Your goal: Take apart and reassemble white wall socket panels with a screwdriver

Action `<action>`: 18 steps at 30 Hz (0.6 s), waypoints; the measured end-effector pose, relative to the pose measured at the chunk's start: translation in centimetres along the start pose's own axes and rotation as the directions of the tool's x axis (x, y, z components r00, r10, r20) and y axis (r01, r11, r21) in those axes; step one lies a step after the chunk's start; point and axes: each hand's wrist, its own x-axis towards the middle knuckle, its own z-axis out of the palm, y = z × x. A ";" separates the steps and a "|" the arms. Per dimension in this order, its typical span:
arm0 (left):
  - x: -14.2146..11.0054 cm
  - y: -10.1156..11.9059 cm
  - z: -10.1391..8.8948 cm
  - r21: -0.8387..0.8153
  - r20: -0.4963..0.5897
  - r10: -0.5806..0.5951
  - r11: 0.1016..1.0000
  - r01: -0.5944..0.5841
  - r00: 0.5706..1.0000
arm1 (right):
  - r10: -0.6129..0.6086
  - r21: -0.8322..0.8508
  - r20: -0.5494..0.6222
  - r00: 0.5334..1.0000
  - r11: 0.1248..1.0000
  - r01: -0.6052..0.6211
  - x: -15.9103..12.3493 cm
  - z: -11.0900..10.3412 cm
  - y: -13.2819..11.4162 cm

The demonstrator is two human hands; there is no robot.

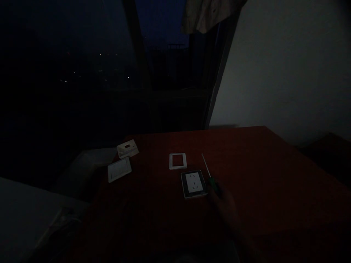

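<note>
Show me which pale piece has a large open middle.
The frame just beyond the socket: tabletop shows through. The socket and lower plate are filled; the upper plate's opening is small.

The right hand (227,205) is bare — forearm (241,235) deep in shadow

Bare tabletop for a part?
Widest: reddish-brown tabletop right of the green-handled screwdriver. Smaller: between the hollow white square frame and pale rectangular plates at left. Crowded: around white-faced square socket and right hand. Near side: too dark.
</note>
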 end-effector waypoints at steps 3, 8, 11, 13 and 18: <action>0.2 0.5 0.0 -0.009 0.012 0.011 1.000 -0.011 1.000 | -0.011 0.005 0.010 1.000 1.000 0.011 -0.1 0.0 0.0; 0.5 1.4 0.2 -0.045 0.047 0.037 0.998 -0.035 0.998 | 0.009 -0.002 -0.005 1.000 1.000 -0.009 0.0 0.0 -0.3; 0.5 1.9 0.1 -0.077 0.073 0.054 0.996 -0.048 0.996 | 0.007 0.004 0.016 1.000 1.000 -0.007 0.0 0.0 -0.4; 0.5 2.2 0.0 -0.101 0.088 0.067 0.993 -0.058 0.994 | 0.000 0.006 0.019 1.000 1.000 0.000 0.0 0.0 -0.4; 1.4 3.0 0.3 -0.175 0.106 0.136 0.978 -0.116 0.985 | -0.003 0.001 0.009 1.000 1.000 0.003 0.0 0.1 0.1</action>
